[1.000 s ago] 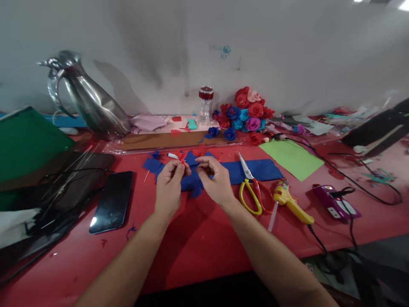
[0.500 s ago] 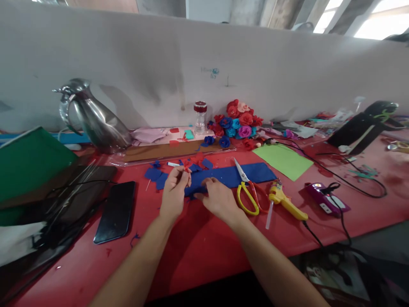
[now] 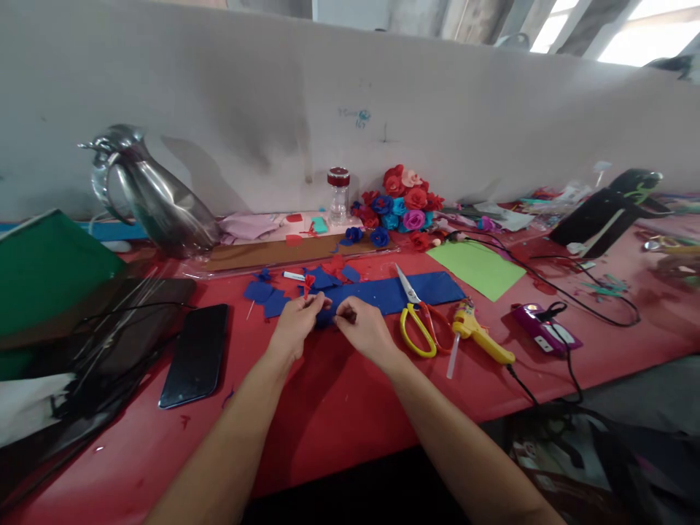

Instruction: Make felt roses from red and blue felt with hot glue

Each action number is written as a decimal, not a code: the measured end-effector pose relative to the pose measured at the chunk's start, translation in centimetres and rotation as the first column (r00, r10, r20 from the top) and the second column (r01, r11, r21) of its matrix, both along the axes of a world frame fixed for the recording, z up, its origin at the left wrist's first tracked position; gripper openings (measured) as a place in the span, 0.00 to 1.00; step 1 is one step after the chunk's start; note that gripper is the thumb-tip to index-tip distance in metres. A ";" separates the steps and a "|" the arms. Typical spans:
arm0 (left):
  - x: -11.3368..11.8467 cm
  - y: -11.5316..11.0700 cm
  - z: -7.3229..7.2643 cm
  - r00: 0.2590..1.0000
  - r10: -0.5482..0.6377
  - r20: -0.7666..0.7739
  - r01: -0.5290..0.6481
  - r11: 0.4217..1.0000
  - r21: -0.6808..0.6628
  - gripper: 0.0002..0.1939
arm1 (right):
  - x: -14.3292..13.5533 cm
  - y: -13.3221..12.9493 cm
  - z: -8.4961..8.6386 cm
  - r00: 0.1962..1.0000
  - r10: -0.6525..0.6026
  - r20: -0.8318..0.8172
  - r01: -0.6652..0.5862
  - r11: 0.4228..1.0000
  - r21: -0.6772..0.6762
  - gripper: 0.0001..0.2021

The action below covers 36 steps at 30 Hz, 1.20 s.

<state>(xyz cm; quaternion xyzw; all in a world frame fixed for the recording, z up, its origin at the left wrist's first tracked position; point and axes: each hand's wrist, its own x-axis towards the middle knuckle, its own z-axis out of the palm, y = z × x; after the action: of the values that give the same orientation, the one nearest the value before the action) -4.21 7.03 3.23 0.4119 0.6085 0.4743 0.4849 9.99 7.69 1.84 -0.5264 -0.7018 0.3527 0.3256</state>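
Note:
My left hand (image 3: 298, 321) is closed over the left part of a blue strip (image 3: 383, 293), with a small red paper piece (image 3: 309, 283) sticking up at its fingertips. Close on its right, my right hand (image 3: 364, 324) has its thumb and fingers pinched together; whatever is between them is too small to make out. Blue paper pieces (image 3: 259, 292) and red scraps (image 3: 348, 271) lie beyond the hands. Scissors with yellow and red handles (image 3: 420, 324) rest partly on the strip. A yellow glue gun (image 3: 481, 337) lies right of them.
A black phone (image 3: 195, 356) lies at left, near a steel jug (image 3: 158, 197). Behind stand a red-lidded jar (image 3: 339, 200) and a bunch of paper flowers (image 3: 407, 200). Green paper (image 3: 478, 268) and a purple power socket (image 3: 545, 332) are at right.
My right hand's fingers have drawn together into a pinch. My left hand has turned and lowered, its fingertips now nearer my right hand. The whole view has shifted slightly.

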 end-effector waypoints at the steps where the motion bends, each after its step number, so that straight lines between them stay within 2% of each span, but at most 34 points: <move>1: 0.1 -0.1 0.1 1.000 -0.023 0.020 0.024 0.999 -0.021 0.19 | 0.1 0.1 -0.1 0.996 -0.009 -0.083 0.008 1.000 -0.012 0.03; 5: 0.3 -0.3 0.6 0.985 -0.134 0.108 0.142 0.987 -0.072 0.18 | 0.5 0.1 -0.5 0.951 -0.024 -0.309 0.024 1.000 -0.004 0.07; 9: 0.2 -0.2 0.6 0.985 -0.111 0.133 0.119 0.992 -0.050 0.15 | 0.8 0.0 -0.9 0.899 -0.058 -0.434 0.033 0.997 -0.065 0.13; 14: 0.2 -0.1 0.5 0.981 -0.117 0.155 0.125 0.991 -0.045 0.14 | 0.8 -0.3 -0.7 0.816 -0.085 -0.572 -0.011 0.987 -0.162 0.13; 20: 0.3 -0.3 0.7 0.974 -0.132 0.186 0.143 0.988 -0.049 0.16 | 0.6 -0.5 -0.1 0.811 -0.130 -0.570 -0.014 0.970 -0.242 0.08; 26: 0.2 -0.4 1.1 0.952 -0.150 0.265 0.159 0.987 -0.011 0.15 | 1.0 -0.7 0.5 0.769 -0.144 -0.623 -0.071 0.949 -0.306 0.09; 30: 0.5 -0.5 1.2 0.961 -0.175 0.214 0.182 0.983 -0.016 0.19 | 1.3 -0.5 0.5 0.775 -0.151 -0.614 -0.094 0.933 -0.348 0.11; 36: 0.6 -0.7 1.3 0.976 -0.175 0.132 0.182 0.982 -0.050 0.18 | 1.7 -0.2 0.4 0.805 -0.129 -0.579 -0.055 0.955 -0.290 0.09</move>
<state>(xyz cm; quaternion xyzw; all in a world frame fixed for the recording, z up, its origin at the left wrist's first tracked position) -3.59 6.37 4.56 0.4186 0.5511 0.4352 0.5759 11.72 7.45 2.23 -0.4463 -0.4946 0.5923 0.4531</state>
